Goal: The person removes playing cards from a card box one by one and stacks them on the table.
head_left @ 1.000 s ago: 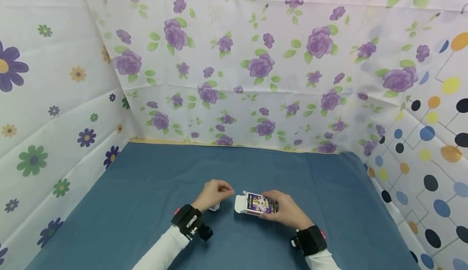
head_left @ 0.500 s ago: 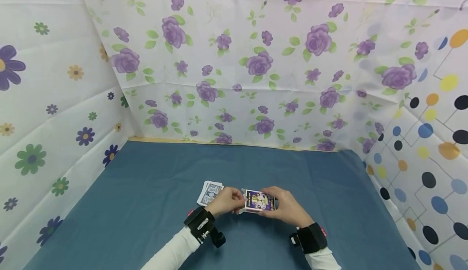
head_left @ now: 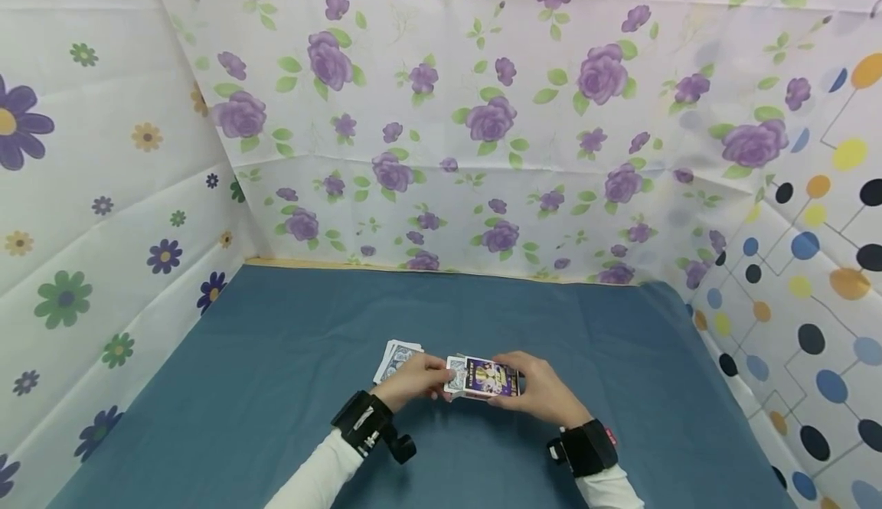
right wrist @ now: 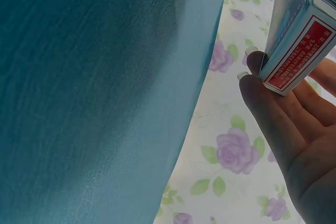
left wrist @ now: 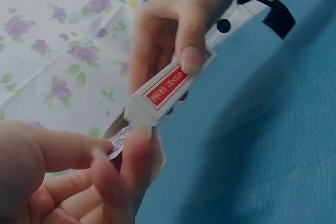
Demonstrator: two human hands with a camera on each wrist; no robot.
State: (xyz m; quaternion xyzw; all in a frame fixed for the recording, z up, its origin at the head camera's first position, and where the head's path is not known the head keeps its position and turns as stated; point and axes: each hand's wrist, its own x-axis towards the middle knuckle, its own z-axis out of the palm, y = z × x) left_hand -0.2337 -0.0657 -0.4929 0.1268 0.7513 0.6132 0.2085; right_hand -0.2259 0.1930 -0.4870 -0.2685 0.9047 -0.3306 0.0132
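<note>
In the head view, with 12 o'clock taken as straight away from the person, the card box (head_left: 491, 380) is held near the middle of the bench (head_left: 551, 318), its mouth turned to 9 o'clock. It is gripped at its 3 o'clock end by the right hand (head_left: 544, 393), whose fingers are curled across its narrow sides, the thumb laid over the red label. At the mouth, the patterned end of the cards (head_left: 456, 366) is pinched by the left hand (head_left: 413, 380), its thumb and fingers brought nearly together; how many cards are held cannot be told. At 10 o'clock from the box, a loose stack (head_left: 394, 357) is laid on the bench just beyond the left hand, not squared up.

The box is judged to be light and made of thin, stiff paperboard, easily crushed, so it is best held lightly by its edges, well away from the mouth. The open flap (left wrist: 157, 156) is likely to be creased if pulled. The cards are judged to be springy and slippery, prone to slide over one another; they are best taken by both faces, with light, even pressure.
</note>
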